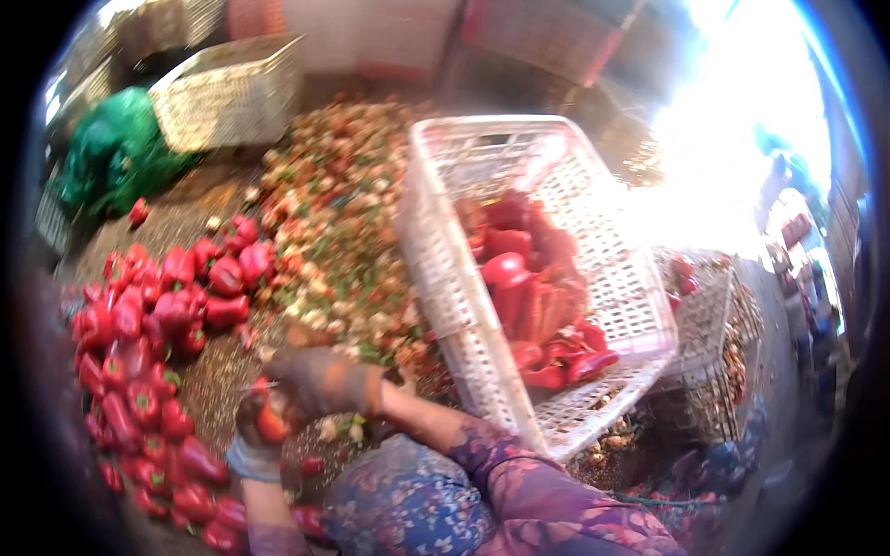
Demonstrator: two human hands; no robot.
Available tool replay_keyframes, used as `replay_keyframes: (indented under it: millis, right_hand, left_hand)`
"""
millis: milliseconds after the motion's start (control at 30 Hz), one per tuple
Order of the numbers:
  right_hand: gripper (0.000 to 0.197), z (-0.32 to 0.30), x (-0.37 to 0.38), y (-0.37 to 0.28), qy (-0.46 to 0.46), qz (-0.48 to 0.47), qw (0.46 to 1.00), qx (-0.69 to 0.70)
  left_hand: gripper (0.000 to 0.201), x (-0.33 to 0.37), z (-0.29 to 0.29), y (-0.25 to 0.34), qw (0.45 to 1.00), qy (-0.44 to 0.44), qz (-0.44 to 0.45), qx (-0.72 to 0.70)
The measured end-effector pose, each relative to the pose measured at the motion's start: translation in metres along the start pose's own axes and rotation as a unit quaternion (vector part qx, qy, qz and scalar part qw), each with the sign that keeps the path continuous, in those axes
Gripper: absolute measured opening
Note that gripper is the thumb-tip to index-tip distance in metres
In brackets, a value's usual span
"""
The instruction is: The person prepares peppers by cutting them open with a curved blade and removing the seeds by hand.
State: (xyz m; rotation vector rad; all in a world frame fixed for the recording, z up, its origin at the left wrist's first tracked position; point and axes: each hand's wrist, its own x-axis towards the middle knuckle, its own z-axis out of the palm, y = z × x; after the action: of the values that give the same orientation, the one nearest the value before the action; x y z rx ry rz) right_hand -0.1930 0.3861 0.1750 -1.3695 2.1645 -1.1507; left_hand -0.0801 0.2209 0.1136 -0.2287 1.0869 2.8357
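My left hand, gloved with a pale blue cuff, is closed around a red bell pepper. Over it reaches my right hand in a dirty brown glove, its fingers curled close to the pepper's top. A thin pale line shows by the right fingertips; blur hides what that hand grips. Left of both hands spreads a big pile of whole red bell peppers on the ground. To the right, a tilted white plastic crate holds red peppers, several of them looking cut.
A heap of pepper cores and scraps lies beyond my hands. At the far left are a cream crate and a green net bag. Another crate with scraps stands at right. My knee in flowered cloth is close by.
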Motion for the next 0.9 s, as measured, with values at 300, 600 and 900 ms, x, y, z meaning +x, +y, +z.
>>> replay_keyframes:
  millis: [300, 600, 900]
  right_hand:
    - [0.045, -0.009, -0.013, -0.026, -0.031, 0.135, 0.99, 0.025]
    - [0.041, 0.019, -0.014, 0.01, -0.002, 0.233, 0.958, 0.169]
    - [0.069, 0.037, -0.015, 0.011, -0.017, 0.162, 0.985, 0.064]
  left_hand:
    - [0.023, 0.006, 0.012, -0.005, 0.908, 0.197, 0.02, 0.37]
    - [0.041, 0.0, 0.047, 0.008, 0.886, 0.121, 0.035, 0.447]
    - [0.031, -0.006, -0.029, -0.032, 0.867, 0.217, 0.023, 0.447]
